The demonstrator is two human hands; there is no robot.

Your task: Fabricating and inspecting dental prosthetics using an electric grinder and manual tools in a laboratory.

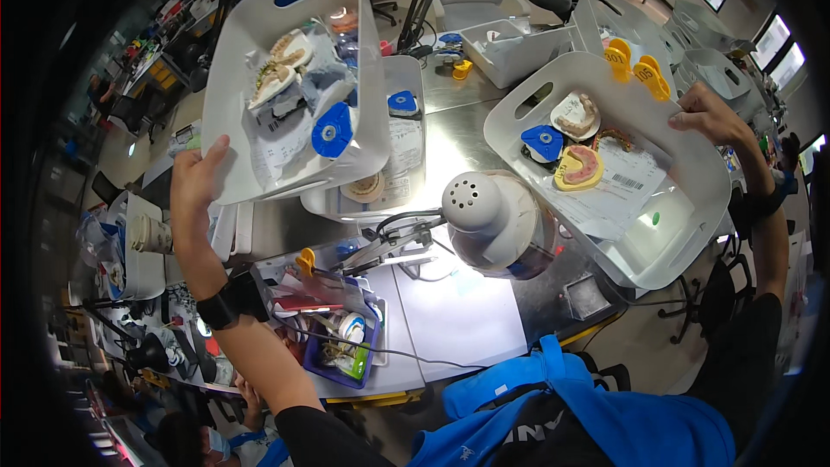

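High at the left, my left hand [197,175] is closed round the near left corner of a white plastic bin [226,91], which tilts. In it lie plaster dental models [275,82], a blue rounded piece [332,130], papers and clear bags. At the right, my right hand [714,114] pinches the rim of a second white bin [692,225]. This one holds a white-based dental model [577,116], a yellow-based model with pink gums [578,168], another blue piece [542,143] and printed sheets [621,186]. Two yellow numbered clips [635,69] sit on its far rim.
A third bin [413,186] stands on the metal bench under the left one. Between the bins rises a white desk lamp [477,207]. White sheets [462,320] and a purple basket [373,363] lie nearer me. More bins [596,17] stand behind. A co-worker [212,441] is at lower left.
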